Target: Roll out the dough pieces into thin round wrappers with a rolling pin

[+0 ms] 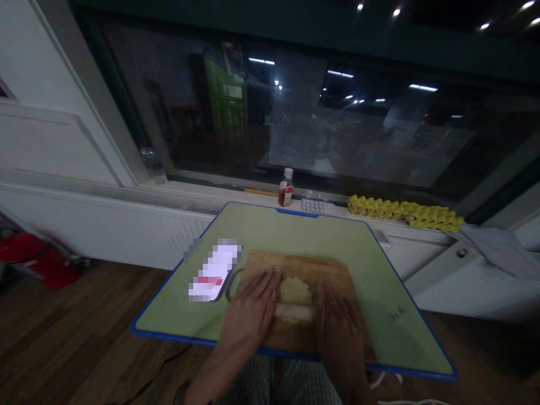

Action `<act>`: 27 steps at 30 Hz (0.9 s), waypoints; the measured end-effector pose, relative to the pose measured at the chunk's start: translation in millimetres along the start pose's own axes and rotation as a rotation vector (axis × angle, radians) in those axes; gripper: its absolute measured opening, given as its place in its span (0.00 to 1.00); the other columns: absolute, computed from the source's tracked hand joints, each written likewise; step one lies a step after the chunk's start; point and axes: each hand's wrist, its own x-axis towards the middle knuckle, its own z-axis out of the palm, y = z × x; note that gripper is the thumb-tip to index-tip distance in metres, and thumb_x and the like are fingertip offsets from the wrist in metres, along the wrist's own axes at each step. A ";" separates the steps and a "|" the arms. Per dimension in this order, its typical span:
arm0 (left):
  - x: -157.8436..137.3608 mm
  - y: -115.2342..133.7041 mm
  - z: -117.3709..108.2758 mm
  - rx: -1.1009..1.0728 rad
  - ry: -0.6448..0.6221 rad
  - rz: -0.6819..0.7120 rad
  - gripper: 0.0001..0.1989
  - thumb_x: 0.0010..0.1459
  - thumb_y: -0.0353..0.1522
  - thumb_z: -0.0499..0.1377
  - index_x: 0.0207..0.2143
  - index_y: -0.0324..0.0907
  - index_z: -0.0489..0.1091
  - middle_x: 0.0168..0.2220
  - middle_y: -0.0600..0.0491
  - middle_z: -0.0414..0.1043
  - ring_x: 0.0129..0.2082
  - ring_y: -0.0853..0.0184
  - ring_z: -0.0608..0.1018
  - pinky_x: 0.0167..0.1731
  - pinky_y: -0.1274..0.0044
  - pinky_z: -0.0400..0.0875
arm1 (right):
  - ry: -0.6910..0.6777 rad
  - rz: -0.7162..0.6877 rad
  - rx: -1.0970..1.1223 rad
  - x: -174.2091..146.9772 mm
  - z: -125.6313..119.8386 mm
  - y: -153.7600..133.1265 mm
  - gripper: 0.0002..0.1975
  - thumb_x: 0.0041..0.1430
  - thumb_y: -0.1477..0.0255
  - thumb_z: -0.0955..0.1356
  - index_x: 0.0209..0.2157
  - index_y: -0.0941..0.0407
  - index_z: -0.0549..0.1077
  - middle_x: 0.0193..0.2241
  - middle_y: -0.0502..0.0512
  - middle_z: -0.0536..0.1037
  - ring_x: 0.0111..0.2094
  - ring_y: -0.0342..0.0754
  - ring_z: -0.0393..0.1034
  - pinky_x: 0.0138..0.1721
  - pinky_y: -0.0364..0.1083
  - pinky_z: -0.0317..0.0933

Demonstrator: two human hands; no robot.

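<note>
Fingers (265,277) of your left hand (252,304) and right hand (340,318) stretch forward, uncurled, palms over the ends of the rolling pin (295,313). It lies across the dough (295,289) on the wooden board (295,261), at the near edge of your counter (392,275). Expect the pin to be stiff and light, best steered near its ends; the dough should feel soft, easily torn. Near your left edge lies a phone (216,271).
</note>
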 end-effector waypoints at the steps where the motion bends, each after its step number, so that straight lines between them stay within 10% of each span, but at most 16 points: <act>1: -6.9 1.8 -1.0 0.001 0.008 0.006 0.24 0.69 0.33 0.46 0.66 0.45 0.58 0.63 0.52 0.64 0.62 0.61 0.69 0.60 0.63 0.66 | 0.012 -0.010 0.005 -8.3 0.7 0.2 0.24 0.69 0.75 0.53 0.60 0.59 0.68 0.60 0.58 0.70 0.63 0.53 0.60 0.61 0.53 0.55; 14: 27.7 -1.5 1.4 0.053 -0.031 -0.045 0.18 0.69 0.36 0.50 0.55 0.42 0.72 0.57 0.48 0.72 0.57 0.57 0.73 0.58 0.62 0.67 | -0.118 0.051 0.063 45.1 -4.7 6.1 0.19 0.67 0.75 0.60 0.55 0.58 0.73 0.56 0.61 0.73 0.61 0.58 0.62 0.63 0.61 0.50; 20: 22.9 -5.2 3.4 -0.049 0.017 -0.050 0.18 0.69 0.40 0.51 0.56 0.46 0.71 0.56 0.51 0.73 0.57 0.61 0.74 0.57 0.65 0.68 | -0.078 -0.267 0.213 27.4 -6.8 24.0 0.23 0.63 0.68 0.67 0.59 0.51 0.68 0.61 0.51 0.69 0.61 0.51 0.61 0.64 0.54 0.49; 27: 25.8 -14.9 -0.2 -0.090 0.002 0.031 0.20 0.69 0.38 0.51 0.61 0.47 0.65 0.63 0.53 0.65 0.63 0.62 0.65 0.65 0.63 0.54 | -0.120 -0.142 0.152 14.1 -2.7 30.6 0.16 0.62 0.71 0.68 0.52 0.49 0.73 0.50 0.54 0.77 0.51 0.54 0.69 0.52 0.54 0.61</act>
